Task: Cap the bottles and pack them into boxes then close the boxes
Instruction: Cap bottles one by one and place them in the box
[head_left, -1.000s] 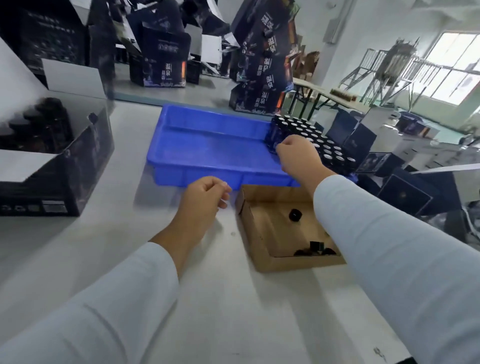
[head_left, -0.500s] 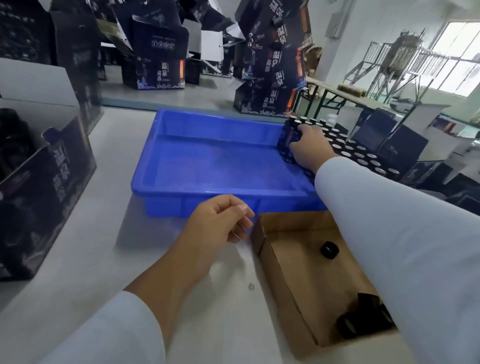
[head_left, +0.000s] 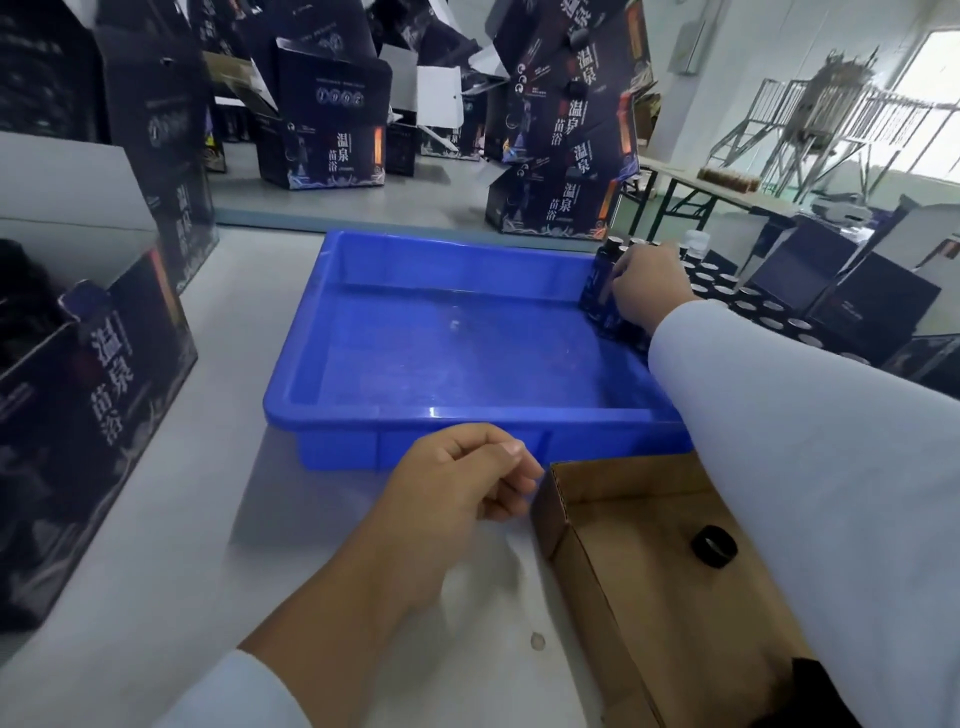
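R hand (head_left: 647, 291) on bottle (head_left: 602, 283) — prob. gripping

Both arms wear long, plain white sleeves (head_left: 810, 467).

Right hand (head_left: 647, 288) grips bottle (head_left: 602, 278) in blue tray (head_left: 415, 415).

A: Which parts are concealed?
B: The right hand (head_left: 647, 288) covers the bottle (head_left: 601, 278) it reaches for, so the grip cannot be told. The sleeve (head_left: 810, 467) hides the tray's (head_left: 441, 415) right corner and part of the cardboard box (head_left: 649, 597).

A: And at the edges?
B: The printed carton (head_left: 93, 405) is cut off at left, its dark contents blurred. The lower caps (head_left: 826, 691) are cut off below; the far bottles' (head_left: 737, 291) labels are hidden.
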